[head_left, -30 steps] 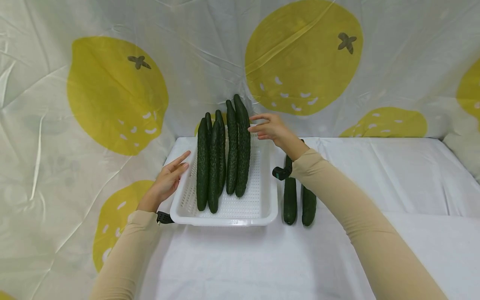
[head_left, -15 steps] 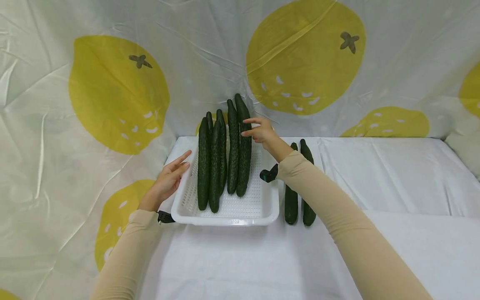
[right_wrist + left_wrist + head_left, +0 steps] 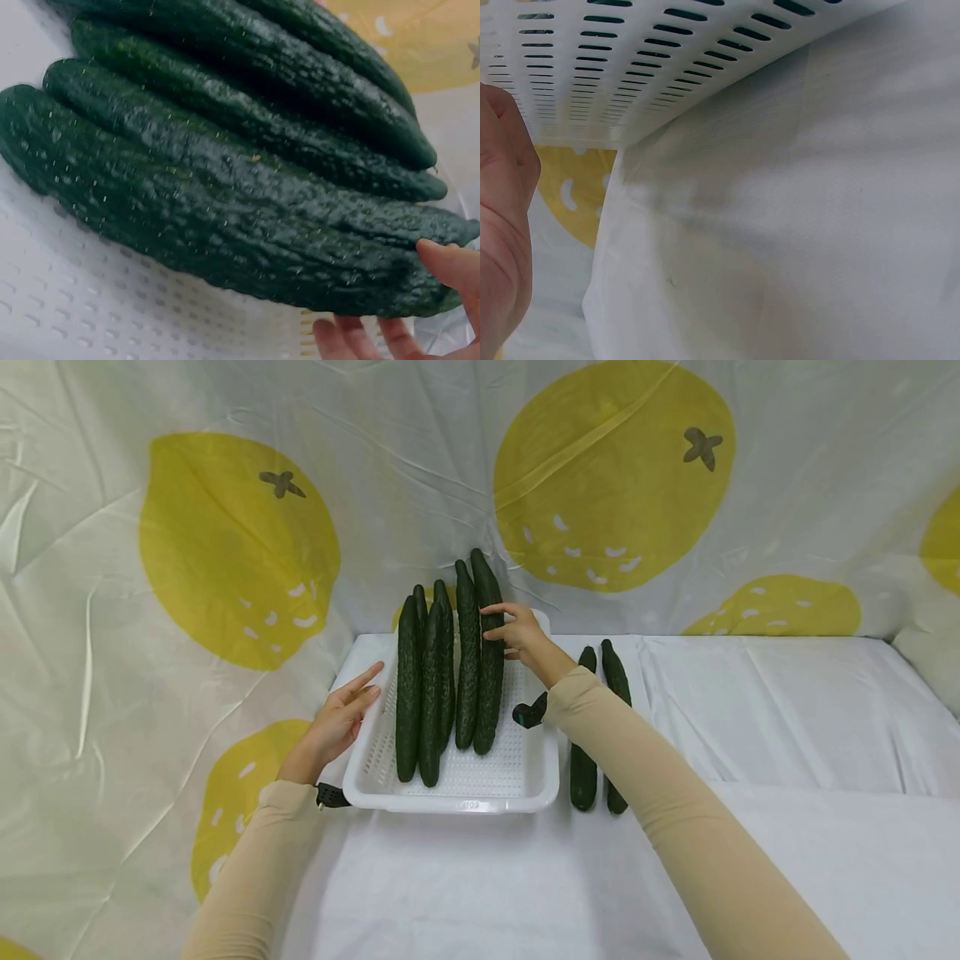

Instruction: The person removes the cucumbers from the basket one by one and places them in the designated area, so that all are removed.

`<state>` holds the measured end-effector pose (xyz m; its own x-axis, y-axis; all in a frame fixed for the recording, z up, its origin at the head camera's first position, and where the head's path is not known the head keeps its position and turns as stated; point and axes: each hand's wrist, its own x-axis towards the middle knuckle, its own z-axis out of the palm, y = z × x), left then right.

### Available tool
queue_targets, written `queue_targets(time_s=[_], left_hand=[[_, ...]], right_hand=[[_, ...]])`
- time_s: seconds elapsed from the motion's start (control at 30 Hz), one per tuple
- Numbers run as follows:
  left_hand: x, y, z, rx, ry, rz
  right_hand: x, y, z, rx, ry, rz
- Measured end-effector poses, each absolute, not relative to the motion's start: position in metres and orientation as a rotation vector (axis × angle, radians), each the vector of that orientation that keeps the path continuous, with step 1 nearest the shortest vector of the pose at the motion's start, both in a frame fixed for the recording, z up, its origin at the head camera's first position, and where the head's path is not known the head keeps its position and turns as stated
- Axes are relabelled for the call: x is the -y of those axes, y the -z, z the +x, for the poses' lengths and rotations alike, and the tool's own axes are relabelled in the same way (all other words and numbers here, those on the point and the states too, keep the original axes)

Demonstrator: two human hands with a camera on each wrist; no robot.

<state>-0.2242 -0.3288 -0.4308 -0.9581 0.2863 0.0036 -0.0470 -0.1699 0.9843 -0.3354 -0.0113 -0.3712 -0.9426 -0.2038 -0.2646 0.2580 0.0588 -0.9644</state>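
Several dark green bumpy cucumbers lie side by side in a white perforated plastic basket (image 3: 468, 804), their far ends leaning up past its back rim. My right hand (image 3: 519, 635) has its thumb and fingers around the upper part of the rightmost cucumber (image 3: 489, 693). In the right wrist view the thumb lies on top of that cucumber (image 3: 225, 225), and the fingers (image 3: 352, 337) come from its lower side. My left hand (image 3: 333, 722) is at the basket's left side, fingers extended along the rim. The left wrist view shows it beside the slotted wall (image 3: 667, 52).
Two more cucumbers, one nearer the basket (image 3: 582, 777) and one farther right (image 3: 617, 672), lie on the white cloth right of it, partly behind the right sleeve. A lemon-print curtain (image 3: 420, 485) hangs behind and at the left.
My right hand has moved left and slightly down, from beside the rightmost cucumber in the basket to around its upper part. The left hand and the basket stay in place.
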Motion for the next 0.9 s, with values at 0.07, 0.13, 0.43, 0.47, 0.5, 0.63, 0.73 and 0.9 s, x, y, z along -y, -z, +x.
queue_targets(time_s=[0.07,0.13,0.43,0.47,0.5,0.63,0.73,0.9], left_hand=[[0.329,0.431,-0.224,-1.868,-2.23,0.279],[0.329,0.431,-0.224,-1.871,-2.23,0.277],[0.331,0.432,-0.223,-1.866,-2.229,0.277],[0.331,0.432,-0.223,-1.864,-2.23,0.277],[0.331,0.432,-0.223,-1.861,-2.232,0.279],[0.331,0.433,-0.224,-1.859,-2.233,0.278],[0.331,0.433,-0.224,-1.871,-2.224,0.282],[0.329,0.432,-0.224,-1.877,-2.221,0.285]], right_hand=[[0.011,0.373,-0.335,-2.005,1.955,0.051],[0.01,0.375,-0.336,-1.998,1.961,0.039],[0.01,0.38,-0.336,-2.003,1.96,-0.021],[0.01,0.381,-0.336,-2.01,1.96,-0.028],[0.01,0.381,-0.336,-2.023,1.957,-0.035],[0.009,0.383,-0.337,-2.062,1.951,-0.058],[0.009,0.384,-0.337,-2.076,1.956,-0.078],[0.008,0.384,-0.337,-2.066,1.98,-0.105]])
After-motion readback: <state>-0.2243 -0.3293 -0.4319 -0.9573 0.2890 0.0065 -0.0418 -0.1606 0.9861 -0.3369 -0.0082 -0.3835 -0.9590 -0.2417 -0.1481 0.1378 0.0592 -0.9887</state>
